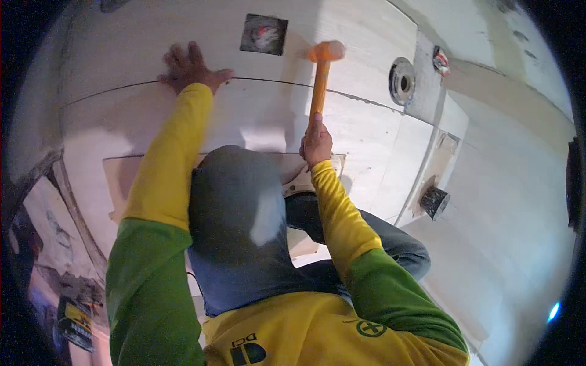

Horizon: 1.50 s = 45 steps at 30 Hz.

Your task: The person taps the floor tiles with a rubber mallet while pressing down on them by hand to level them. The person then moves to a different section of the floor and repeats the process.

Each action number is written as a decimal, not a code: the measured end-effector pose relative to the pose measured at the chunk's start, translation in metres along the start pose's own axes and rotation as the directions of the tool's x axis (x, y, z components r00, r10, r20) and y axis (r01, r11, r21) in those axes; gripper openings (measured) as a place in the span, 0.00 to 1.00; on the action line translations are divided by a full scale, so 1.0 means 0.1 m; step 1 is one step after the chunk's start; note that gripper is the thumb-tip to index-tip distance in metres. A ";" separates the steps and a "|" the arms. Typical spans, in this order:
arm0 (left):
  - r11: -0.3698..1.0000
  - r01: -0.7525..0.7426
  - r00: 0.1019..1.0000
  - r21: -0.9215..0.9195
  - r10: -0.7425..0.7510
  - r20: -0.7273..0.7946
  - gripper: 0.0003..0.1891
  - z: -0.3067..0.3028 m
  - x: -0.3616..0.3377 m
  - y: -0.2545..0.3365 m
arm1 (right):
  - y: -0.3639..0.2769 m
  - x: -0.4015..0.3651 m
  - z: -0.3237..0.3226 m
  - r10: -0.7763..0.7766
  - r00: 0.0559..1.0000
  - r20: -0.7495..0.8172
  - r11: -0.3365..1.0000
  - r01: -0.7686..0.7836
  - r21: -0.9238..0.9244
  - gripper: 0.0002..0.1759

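My left hand (190, 68) lies on the large pale tiles (134, 46), fingers spread, across the dark joint between two of them. My right hand (317, 145) is wrapped round the lower end of the orange handle of a mallet (318, 91). The mallet's head, orange with a whitish end, is over the tile just beyond the joint. Between the hands and a little farther off, a square cutout (264, 35) in the tile shows something reddish and pale inside.
A round flange (402, 81) and a smaller opening (441, 61) are on the right. Below them a black-wrapped pipe stub (434, 202) sticks out. A flat board (125, 177) lies under my bent legs. At lower left is a dark printed package (76, 323).
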<state>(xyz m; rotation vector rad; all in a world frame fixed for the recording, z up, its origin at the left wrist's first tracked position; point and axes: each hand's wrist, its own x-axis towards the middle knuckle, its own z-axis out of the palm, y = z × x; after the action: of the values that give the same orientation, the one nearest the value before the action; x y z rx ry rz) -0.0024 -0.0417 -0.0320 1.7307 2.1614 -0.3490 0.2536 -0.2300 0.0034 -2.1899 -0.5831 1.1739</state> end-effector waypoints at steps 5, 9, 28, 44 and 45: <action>1.000 0.016 0.999 0.015 -0.016 0.038 0.63 -0.09 -0.04 0.08 | -0.13 -0.05 0.09 -0.174 0.973 -0.153 0.954 0.205 0.219 0.35; 1.000 0.011 0.999 0.007 -0.011 0.036 0.63 -0.11 -0.04 0.01 | -0.33 0.04 -0.02 0.146 0.989 0.009 0.966 -0.144 0.212 0.32; 0.996 0.019 0.997 0.090 -0.027 0.079 0.63 -0.05 0.04 0.05 | -0.45 0.08 -0.01 0.069 0.991 -0.116 0.976 -0.043 0.212 0.34; 1.000 -0.001 1.000 -0.004 0.001 0.030 0.62 -0.11 -0.05 -0.02 | -0.27 0.24 0.16 -0.029 1.000 0.000 0.998 0.029 -0.057 0.32; 1.000 -0.009 0.999 -0.002 0.009 0.036 0.62 -0.12 -0.07 -0.02 | -0.51 0.17 0.17 0.032 0.999 0.000 0.998 -0.032 0.046 0.32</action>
<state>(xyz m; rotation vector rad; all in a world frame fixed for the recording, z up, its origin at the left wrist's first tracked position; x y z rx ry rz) -0.0042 -0.0431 -0.0183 1.7194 2.1277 -0.3735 0.2424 -0.1773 0.0196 -2.1678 -0.5170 1.1916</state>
